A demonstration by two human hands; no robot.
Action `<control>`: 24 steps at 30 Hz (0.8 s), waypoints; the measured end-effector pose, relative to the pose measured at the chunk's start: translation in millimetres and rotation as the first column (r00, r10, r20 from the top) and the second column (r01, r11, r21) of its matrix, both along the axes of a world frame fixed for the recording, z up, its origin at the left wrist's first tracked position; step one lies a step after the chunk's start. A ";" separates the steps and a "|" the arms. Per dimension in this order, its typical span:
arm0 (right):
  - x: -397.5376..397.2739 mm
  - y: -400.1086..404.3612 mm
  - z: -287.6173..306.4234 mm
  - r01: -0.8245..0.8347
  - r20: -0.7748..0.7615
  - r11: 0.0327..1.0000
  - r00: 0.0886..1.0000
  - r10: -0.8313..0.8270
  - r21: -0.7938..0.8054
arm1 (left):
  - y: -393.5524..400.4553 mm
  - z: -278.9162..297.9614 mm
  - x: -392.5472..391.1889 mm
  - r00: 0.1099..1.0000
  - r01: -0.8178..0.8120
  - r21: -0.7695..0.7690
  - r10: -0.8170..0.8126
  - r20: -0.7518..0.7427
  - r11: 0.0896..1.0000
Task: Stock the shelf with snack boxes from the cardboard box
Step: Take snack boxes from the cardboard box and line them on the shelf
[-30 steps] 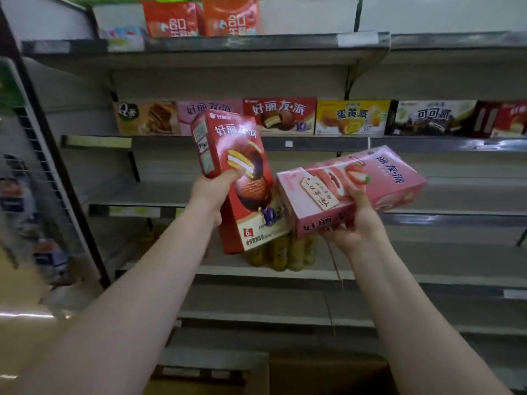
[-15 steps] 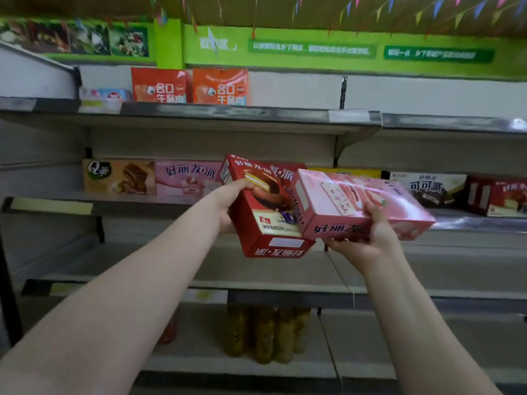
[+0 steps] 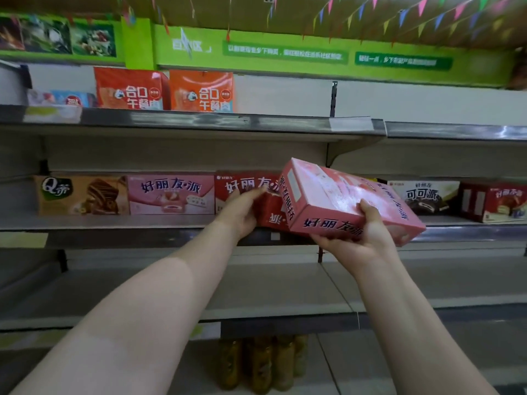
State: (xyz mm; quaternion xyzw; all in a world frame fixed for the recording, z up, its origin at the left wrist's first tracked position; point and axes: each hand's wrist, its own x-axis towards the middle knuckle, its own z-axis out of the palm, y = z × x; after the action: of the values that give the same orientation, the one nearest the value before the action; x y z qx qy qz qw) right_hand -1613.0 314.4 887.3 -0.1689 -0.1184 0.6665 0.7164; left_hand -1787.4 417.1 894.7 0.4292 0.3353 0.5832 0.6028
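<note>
At the shelf (image 3: 114, 223) front edge, middle row, left hand (image 3: 242, 208) grips a red box (image 3: 271, 215), fingers curled over its top left corner, most of the box hidden behind the pink one. Red box sits low at the shelf lip, right in front of a matching red box already shelved (image 3: 242, 186), so the step looks like sliding it in there. Right hand (image 3: 362, 238) holds the pink box (image 3: 342, 201) from below, thumb on its top face, fingers wrapped under; box is tilted, near end lower, hanging off the shelf and overlapping the red one. To do it well: level the red box, label facing out, set its bottom flat on the shelf before pushing, push straight to the far side until it meets the shelved box or lines up with the row. Keep the pink box lifted clear and to the right so it does not snag the red one (they look to be touching or nearly, cannot tell). Pink then likely goes with the shelved pink box (image 3: 171, 195) just left of the red slot, which means crossing over the left arm, so free the left hand first. Cardboard box not in view. Neighbours: Q box (image 3: 81, 195) far left, cocoa box (image 3: 425, 196) right.
</note>
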 end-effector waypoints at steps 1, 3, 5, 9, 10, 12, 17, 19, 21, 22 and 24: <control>-4.6 -1.1 1.2 0.018 -0.006 1.000 1.000 -0.018 0.004 | 1.8 -2.8 1.0 1.000 0.005 0.040 -0.004 -0.018 0.999; -17.1 -4.6 0.8 0.044 -0.021 0.999 0.999 -0.044 0.017 | 30.2 -14.2 0.7 0.988 0.011 0.082 0.001 -0.152 0.997; -31.3 -8.5 -3.1 0.067 -0.015 0.997 0.998 -0.066 0.032 | 68.5 -32.0 0.8 0.981 0.032 -0.015 -0.034 -0.193 0.999; -59.7 -12.0 -14.3 0.132 0.044 0.990 0.990 -0.134 0.059 | 50.2 -38.1 -0.6 0.635 -0.051 0.274 0.243 -0.733 0.960; -65.0 -12.5 -15.4 0.153 0.051 0.987 0.986 -0.156 0.057 | 27.3 -27.4 -3.7 0.665 -0.090 0.327 0.301 -0.683 0.941; -77.7 -14.9 -16.9 0.180 0.053 0.982 0.982 -0.183 0.049 | 0.4 -19.4 -16.0 0.969 -0.082 0.058 0.093 -0.231 0.995; -120.0 -20.4 -12.8 0.150 0.087 0.986 0.984 -0.156 0.070 | -19.1 -8.1 -63.1 0.983 -0.103 0.069 0.113 -0.148 0.992; -141.8 -21.5 -11.7 0.106 0.092 0.991 0.989 -0.113 0.081 | -34.5 -0.7 -91.8 0.981 -0.039 0.154 0.067 -0.181 0.987; -161.4 -22.8 -12.1 0.060 0.100 0.995 0.993 -0.068 0.080 | -48.4 6.1 -120.4 0.974 0.078 0.177 -0.037 -0.225 0.981; -173.7 -23.5 -13.0 0.039 0.110 0.996 0.993 -0.048 0.077 | -54.8 8.0 -137.7 0.965 0.119 0.177 -0.072 -0.251 0.977; -195.8 -25.4 -18.2 0.000 0.139 0.997 0.990 -0.011 0.076 | -67.9 5.8 -167.2 0.937 0.162 0.163 -0.100 -0.336 0.973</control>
State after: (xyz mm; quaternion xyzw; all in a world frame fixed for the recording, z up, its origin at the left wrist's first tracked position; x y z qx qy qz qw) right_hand -1808.8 289.0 869.1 -0.1877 -0.1929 0.6463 0.7141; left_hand -1954.6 349.2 900.5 0.5959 0.3441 0.4916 0.5337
